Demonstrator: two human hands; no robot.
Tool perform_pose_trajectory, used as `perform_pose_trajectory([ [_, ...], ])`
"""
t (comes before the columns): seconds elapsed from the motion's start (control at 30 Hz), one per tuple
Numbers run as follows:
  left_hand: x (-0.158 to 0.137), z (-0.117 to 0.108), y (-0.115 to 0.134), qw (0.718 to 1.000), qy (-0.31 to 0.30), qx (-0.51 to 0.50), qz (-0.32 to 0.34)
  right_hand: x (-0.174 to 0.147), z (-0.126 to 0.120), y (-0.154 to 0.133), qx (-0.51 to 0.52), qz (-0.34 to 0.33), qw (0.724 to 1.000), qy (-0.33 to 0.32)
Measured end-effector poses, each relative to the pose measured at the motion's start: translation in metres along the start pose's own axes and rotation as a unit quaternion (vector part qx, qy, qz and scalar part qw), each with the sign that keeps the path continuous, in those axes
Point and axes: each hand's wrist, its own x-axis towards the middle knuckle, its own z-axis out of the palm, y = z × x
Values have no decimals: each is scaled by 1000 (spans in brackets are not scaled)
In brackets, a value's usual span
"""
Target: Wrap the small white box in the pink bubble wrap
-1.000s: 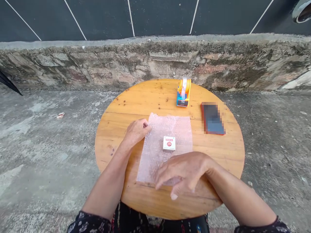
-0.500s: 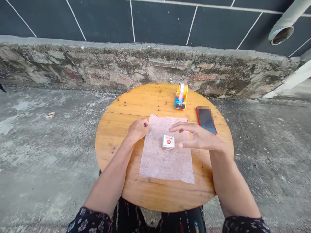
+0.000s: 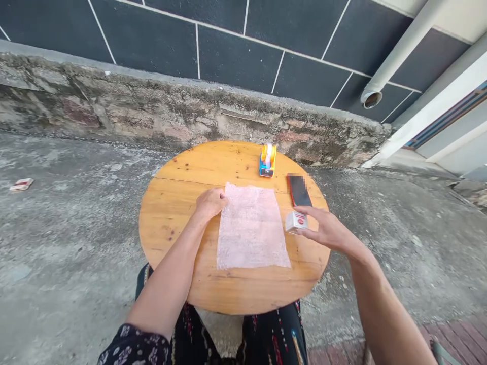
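Note:
A sheet of pinkish bubble wrap (image 3: pixel 251 228) lies flat on the round wooden table (image 3: pixel 236 294). At its upper left edge rests my left hand (image 3: pixel 211 203), fingers curled closed; whether they pinch the sheet's edge is hidden. My right hand (image 3: pixel 323 225) grips a small white box (image 3: pixel 297 222) with a red print between thumb and fingers. The box is right of the sheet, just below a phone (image 3: pixel 300 190) with a red edge.
A yellow and blue tape dispenser (image 3: pixel 268 161) stands at the table's far side. Behind the table runs a stone ledge (image 3: pixel 182 114) under a dark tiled wall. A crumpled packet (image 3: pixel 22 184) lies on the concrete floor at the left.
My right hand has taken hold of the small white box and moved it right, off the bubble wrap. The left hand stays at the sheet's edge. The view has turned right.

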Motion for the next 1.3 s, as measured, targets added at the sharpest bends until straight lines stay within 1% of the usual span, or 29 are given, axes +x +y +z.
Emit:
perform_pose_trajectory([
  [0.1, 0, 1, 0, 1000, 2, 6, -1, -22, 10, 17, -4, 29, 999, -25],
  [0.13, 0, 1, 0, 1000, 2, 8, 1, -27, 13, 19, 4, 33, 999, -20],
  [0.2, 1, 1, 0, 1000, 2, 14, 4, -33, 15, 18, 21, 43, 999, 20],
  [0.3, 1, 2, -1, 1000, 3, 26, 10, -31, 11, 14, 48, 49, 993, 98],
  [0.37, 1, 2, -1, 999, 1, 33, 14, -24, 7, 16, 80, 43, 989, 113],
  [0.43, 2, 2, -1, 999, 0, 39, 18, -14, 7, 23, 124, 46, 986, 100],
  [0.5, 2, 3, -2, 999, 1, 41, 21, -3, 9, 33, 162, 54, 983, 73],
  [0.57, 3, 3, -2, 999, 2, 42, 23, 8, 13, 42, 172, 47, 982, 53],
  [0.67, 3, 4, -3, 999, 5, 44, 24, 20, 16, 45, 136, 14, 989, 57],
  [0.73, 3, 4, -3, 999, 7, 44, 23, 22, 16, 37, 107, 6, 991, 79],
  [0.87, 3, 4, -3, 999, 9, 46, 21, 12, 17, -2, 81, -4, 986, 144],
  [0.93, 3, 4, -4, 999, 11, 49, 19, 0, 22, -22, 60, -36, 986, 149],
  [1.0, 3, 5, -3, 998, 13, 51, 16, -12, 29, -33, 17, -41, 988, 145],
  [1.07, 4, 6, -3, 998, 15, 53, 14, -22, 36, -33, -29, -8, 989, 144],
  [1.17, 3, 7, -2, 998, 18, 56, 13, -29, 44, -17, -66, 55, 989, 118],
  [1.23, 3, 8, -2, 998, 22, 58, 12, -29, 47, -6, -68, 72, 992, 80],
  [1.3, 3, 8, -2, 998, 24, 59, 11, -28, 47, 3, -65, 71, 994, 50],
])
